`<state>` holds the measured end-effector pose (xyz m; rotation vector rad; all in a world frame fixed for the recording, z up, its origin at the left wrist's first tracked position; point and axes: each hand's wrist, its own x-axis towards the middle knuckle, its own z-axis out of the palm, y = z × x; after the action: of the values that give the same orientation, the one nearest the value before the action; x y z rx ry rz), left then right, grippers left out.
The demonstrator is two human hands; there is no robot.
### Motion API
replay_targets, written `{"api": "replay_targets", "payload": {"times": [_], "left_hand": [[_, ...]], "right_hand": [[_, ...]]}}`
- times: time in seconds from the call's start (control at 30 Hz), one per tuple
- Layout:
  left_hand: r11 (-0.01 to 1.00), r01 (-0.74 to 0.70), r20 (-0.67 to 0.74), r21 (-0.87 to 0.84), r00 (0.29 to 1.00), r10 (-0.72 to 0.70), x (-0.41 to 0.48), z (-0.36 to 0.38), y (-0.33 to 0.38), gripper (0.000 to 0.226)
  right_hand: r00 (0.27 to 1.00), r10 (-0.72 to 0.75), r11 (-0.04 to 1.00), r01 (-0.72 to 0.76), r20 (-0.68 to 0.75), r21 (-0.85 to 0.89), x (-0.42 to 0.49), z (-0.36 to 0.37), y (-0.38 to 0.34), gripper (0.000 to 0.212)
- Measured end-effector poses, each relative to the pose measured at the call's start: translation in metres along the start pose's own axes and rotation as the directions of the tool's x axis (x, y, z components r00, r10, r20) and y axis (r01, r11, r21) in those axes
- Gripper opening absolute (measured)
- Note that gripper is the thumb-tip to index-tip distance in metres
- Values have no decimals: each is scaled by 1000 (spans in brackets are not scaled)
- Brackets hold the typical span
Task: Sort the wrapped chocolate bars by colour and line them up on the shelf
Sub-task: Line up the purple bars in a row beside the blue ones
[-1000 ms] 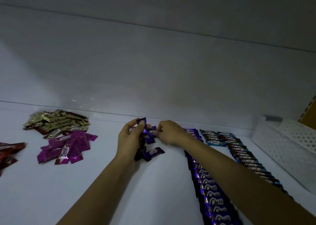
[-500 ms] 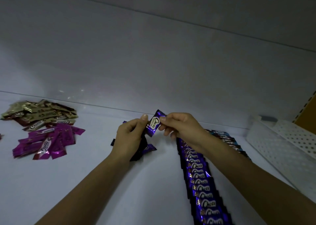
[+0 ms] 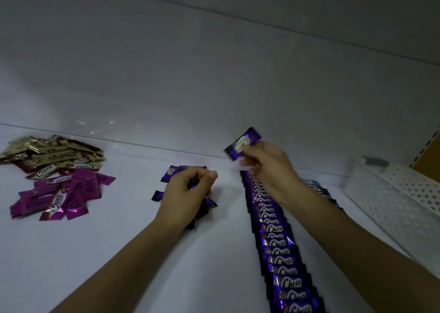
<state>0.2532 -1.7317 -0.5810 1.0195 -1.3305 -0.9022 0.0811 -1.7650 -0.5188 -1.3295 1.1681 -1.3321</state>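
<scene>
My right hand (image 3: pixel 266 167) pinches one purple wrapped chocolate bar (image 3: pixel 242 143) and holds it up above the far end of a long row of purple bars (image 3: pixel 278 241) that runs toward me on the white shelf (image 3: pixel 119 253). My left hand (image 3: pixel 188 193) rests curled over a small loose pile of purple bars (image 3: pixel 171 171), its fingers around some of them. Behind my right arm lies a second row of blue bars (image 3: pixel 319 189), mostly hidden.
At the left lie a heap of magenta bars (image 3: pixel 62 193) and, behind it, a heap of gold bars (image 3: pixel 52 155). A white perforated basket (image 3: pixel 404 193) stands at the right. The shelf's back wall rises just behind the piles.
My right hand has taken a purple bar from the left hand's pile and carried it up and to the right, over the far end of the purple row. The view shifted right.
</scene>
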Motion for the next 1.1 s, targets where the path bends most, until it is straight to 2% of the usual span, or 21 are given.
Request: {"api": "replay_targets", "payload": {"times": [0.03, 0.07, 0.1, 0.17, 0.23, 0.3, 0.47, 0.57, 0.67, 0.73, 0.87, 1.1], "left_hand": [[998, 12, -22, 54, 1000, -11, 1, 0, -4, 20], [996, 26, -45, 86, 999, -23, 1, -1, -6, 22], [993, 33, -63, 113, 998, -26, 2, -1, -8, 22], [965, 15, -47, 261, 999, -3, 3, 0, -9, 19], [887, -35, 15, 461, 999, 32, 3, 4, -10, 13], [828, -75, 29, 555, 997, 71, 3, 5, -8, 8], [818, -83, 18, 570, 996, 88, 7, 6, -12, 7], [839, -66, 3, 541, 997, 77, 9, 6, -13, 10], [855, -73, -17, 513, 995, 96, 10, 6, -13, 14], [840, -92, -3, 535, 994, 111, 10, 7, -13, 16], [818, -114, 23, 563, 992, 123, 8, 7, -12, 17], [799, -200, 58, 567, 977, 204, 9, 7, -11, 23]], "right_hand": [[995, -34, 998, 29, -98, -50, 11, -5, -4, 10], [988, -67, 984, 42, -138, -176, 21, -11, -5, 8], [989, -98, 943, 56, -113, -327, 31, -16, -4, 6], [992, -118, 760, 126, 55, -637, 47, -21, 5, 16], [975, -106, 523, 222, 195, -823, 58, -19, 17, 18], [965, -99, 436, 262, 244, -861, 67, -12, 23, 14], [949, -114, 246, 313, 294, -917, 76, -5, 38, 16], [936, -144, 233, 346, 320, -909, 73, -10, 42, 18], [922, -259, 316, 362, 287, -877, 68, -15, 40, 19], [921, -257, 336, 369, 292, -867, 66, -17, 38, 18], [917, -121, 210, 398, 380, -893, 63, -17, 44, 17], [920, -80, 173, 393, 384, -903, 61, -11, 42, 22]]}}
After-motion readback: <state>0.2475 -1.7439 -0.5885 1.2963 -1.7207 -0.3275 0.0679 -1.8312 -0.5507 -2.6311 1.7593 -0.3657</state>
